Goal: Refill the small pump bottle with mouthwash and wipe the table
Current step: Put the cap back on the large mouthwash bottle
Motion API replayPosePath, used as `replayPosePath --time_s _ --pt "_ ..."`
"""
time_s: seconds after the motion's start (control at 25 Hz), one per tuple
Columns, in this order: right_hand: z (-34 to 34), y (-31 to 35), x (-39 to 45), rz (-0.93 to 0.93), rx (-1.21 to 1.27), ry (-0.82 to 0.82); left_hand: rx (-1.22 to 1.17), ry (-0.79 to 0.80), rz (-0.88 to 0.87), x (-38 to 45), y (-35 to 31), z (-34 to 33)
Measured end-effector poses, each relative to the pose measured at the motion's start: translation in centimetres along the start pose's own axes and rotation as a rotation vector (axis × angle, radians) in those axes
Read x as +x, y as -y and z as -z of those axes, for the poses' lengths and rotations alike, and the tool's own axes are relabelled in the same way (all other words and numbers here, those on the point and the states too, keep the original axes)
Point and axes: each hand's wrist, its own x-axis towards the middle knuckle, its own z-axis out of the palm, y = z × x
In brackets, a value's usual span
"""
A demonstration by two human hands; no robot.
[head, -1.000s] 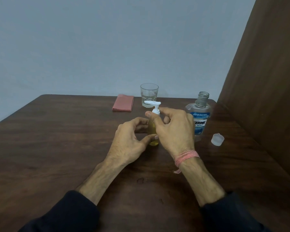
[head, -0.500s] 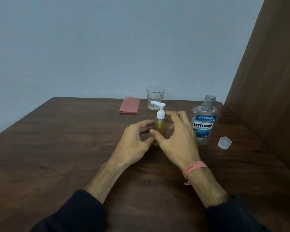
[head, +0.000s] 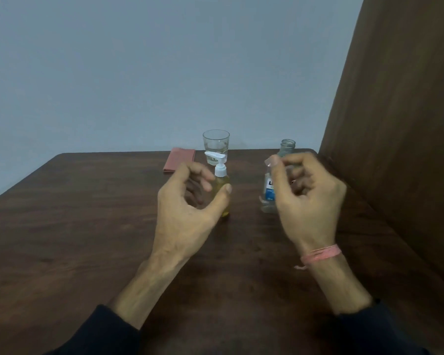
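Pump bottle (head: 222,190): upright on the surface (head: 87,226), long axis vertical, white pump head on top with the nozzle pointing left; amber liquid shows in the body.
Left hand (head: 187,208): your nearer hand to the pump bottle, just left of it. The grip is loosely curled and holds nothing; the thumb tip lies at the bottle's side, and whether it touches cannot be told.
Right hand (head: 305,198): raised to the right of the pump bottle, apart from it, fingers loosely curled around nothing; somewhat blurred.
Mouthwash bottle (head: 273,183): upright, neck uncapped, directly behind your right hand and partly hidden by it.
Cloth (head: 179,160): pink, folded flat at the far edge of the surface, up and left of the pump bottle, beyond your left hand.
Glass (head: 215,146): stands behind the pump bottle, a little clear liquid in it.
Key relation: the pump bottle is beside your left grip, the mouthwash bottle behind your right; the cloth lies on the left hand's side.
Judgement: the pump is seated, so the refill looks done; capping the mouthwash or reaching for the cloth seems next.
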Motion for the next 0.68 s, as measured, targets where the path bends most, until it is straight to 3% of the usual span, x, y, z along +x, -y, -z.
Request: replayPosePath --time_s 0.08,0.16,0.28,0.44,0.56,0.68 --pt "2.6 -2.1 1.7 -0.064 -0.105 0.000 0.019 0.180 -0.002 -0.8 -2.4 -2.4" --pt "4.8 -4.9 2.5 -0.204 -0.297 0.133 0.065 0.319 0.009 -1.1 -3.8 -5.3" --pt "6.0 -8.2 2.2 -0.401 -0.515 0.457 0.118 0.350 0.123 -0.4 -4.3 -8.8" --pt "5.8 -9.1 1.3 -0.394 -0.644 0.691 0.219 0.341 0.228 1.8 -3.6 -11.5" --pt "5.9 -9.7 1.2 -0.350 -0.623 0.587 0.203 0.361 0.265 2.7 -2.9 -12.5" --pt "6.4 -8.8 2.5 -0.423 -0.218 0.303 0.172 0.397 0.265 2.4 -2.2 -12.5"
